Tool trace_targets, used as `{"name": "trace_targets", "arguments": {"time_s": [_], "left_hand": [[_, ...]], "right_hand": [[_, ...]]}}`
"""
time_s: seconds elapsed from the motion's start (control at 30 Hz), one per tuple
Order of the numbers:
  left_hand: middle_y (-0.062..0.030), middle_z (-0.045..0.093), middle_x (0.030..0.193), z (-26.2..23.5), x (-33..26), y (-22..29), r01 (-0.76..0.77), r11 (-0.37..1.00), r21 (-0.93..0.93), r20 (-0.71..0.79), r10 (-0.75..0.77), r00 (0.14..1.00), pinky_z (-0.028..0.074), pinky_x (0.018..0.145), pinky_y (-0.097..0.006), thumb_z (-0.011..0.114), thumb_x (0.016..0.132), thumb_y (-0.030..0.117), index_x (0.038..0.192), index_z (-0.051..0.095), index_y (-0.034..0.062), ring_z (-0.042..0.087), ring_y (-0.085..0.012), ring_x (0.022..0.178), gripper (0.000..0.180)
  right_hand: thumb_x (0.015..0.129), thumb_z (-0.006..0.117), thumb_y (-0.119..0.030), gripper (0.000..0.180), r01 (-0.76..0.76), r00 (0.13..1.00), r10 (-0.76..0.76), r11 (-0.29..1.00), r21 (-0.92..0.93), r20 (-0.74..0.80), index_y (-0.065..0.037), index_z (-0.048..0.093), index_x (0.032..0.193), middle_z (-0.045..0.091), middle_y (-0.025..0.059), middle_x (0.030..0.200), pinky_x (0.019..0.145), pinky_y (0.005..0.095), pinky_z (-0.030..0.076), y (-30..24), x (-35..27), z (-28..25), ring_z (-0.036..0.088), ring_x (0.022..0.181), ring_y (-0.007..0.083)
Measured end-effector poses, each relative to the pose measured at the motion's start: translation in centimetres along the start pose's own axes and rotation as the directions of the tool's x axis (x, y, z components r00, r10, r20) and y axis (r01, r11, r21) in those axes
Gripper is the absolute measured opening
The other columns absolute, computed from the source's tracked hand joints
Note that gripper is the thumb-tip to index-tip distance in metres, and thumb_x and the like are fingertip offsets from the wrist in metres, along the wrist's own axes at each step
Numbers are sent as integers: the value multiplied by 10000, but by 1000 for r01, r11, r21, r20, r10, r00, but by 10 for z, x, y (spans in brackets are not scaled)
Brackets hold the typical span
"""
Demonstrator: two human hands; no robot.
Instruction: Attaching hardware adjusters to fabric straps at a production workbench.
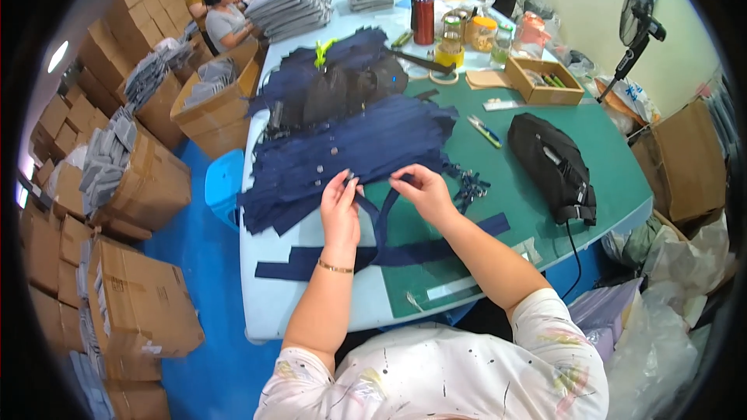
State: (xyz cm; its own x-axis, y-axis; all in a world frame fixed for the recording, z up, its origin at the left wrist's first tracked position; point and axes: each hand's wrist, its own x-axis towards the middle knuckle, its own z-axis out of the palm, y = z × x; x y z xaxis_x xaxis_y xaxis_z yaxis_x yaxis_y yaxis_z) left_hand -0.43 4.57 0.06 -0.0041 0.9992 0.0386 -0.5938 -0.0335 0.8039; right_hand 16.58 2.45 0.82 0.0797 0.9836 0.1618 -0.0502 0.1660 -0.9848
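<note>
My left hand point(341, 206) pinches one end of a navy fabric strap point(380, 225), with a small dark, shiny piece at its fingertips, too small to name. My right hand point(426, 193) is closed, thumb against fingers, on the strap's other end. Between the hands the strap hangs down in a V. Below, more navy fabric strips point(420, 253) lie across the table. Just beyond my hands spreads a thick pile of navy strips point(342, 144) with a few small shiny pieces on it. Right of my right hand is a heap of small metal fittings point(471, 190).
A black bag point(551, 167), a thread snipper point(485, 131) and a wooden tray point(545, 82) are on the green mat point(482, 163). Farther back stand a red flask point(422, 15) and jars. Cartons point(148, 295) line the left; a fan point(636, 31) is at right. Other people work at the far end.
</note>
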Motion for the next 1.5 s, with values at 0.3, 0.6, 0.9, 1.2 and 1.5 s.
{"name": "trace_targets", "arguments": {"time_s": [0.3,0.6,0.9,1.2,1.5], "left_hand": [[-40,589,973,6,-6,-1,162,984,74,228,-175,958,458,747,-224,571,854,-7,1085,570,11,562,-107,815,231],[-48,595,1006,8,-11,0,89,976,200,307,-148,940,474,774,-231,567,859,-5,1084,576,3,556,-97,840,225],[-30,578,981,11,-12,2,-18,927,376,379,-136,915,468,785,-222,555,865,-10,1061,584,-8,541,-78,851,198],[-35,583,983,12,-15,3,-69,902,427,369,-104,924,456,790,-213,551,865,-9,1062,588,-13,539,-78,835,200],[-45,585,960,18,-18,1,-21,946,323,352,-99,931,474,772,-222,571,860,0,1011,579,-15,566,-100,845,152]], "right_hand": [[830,649,-84,95,-21,997,13,994,103,77,-1,623,869,599,-17,772,591,194,420,-8,-7,6,519,670,34],[817,667,-158,135,-245,957,242,969,2,160,-35,609,818,571,-36,693,500,181,345,-19,-10,-5,465,591,18],[809,653,-123,135,-182,966,213,964,-195,149,4,614,829,615,9,742,575,202,419,-14,-7,-11,540,662,53],[807,661,-157,156,-191,965,216,968,-164,149,-14,600,818,602,1,719,571,216,426,-8,-8,-11,540,653,66],[804,660,-23,174,-51,959,60,998,-39,276,-31,569,953,588,-4,826,660,196,455,-9,-4,-17,557,748,52]]}}
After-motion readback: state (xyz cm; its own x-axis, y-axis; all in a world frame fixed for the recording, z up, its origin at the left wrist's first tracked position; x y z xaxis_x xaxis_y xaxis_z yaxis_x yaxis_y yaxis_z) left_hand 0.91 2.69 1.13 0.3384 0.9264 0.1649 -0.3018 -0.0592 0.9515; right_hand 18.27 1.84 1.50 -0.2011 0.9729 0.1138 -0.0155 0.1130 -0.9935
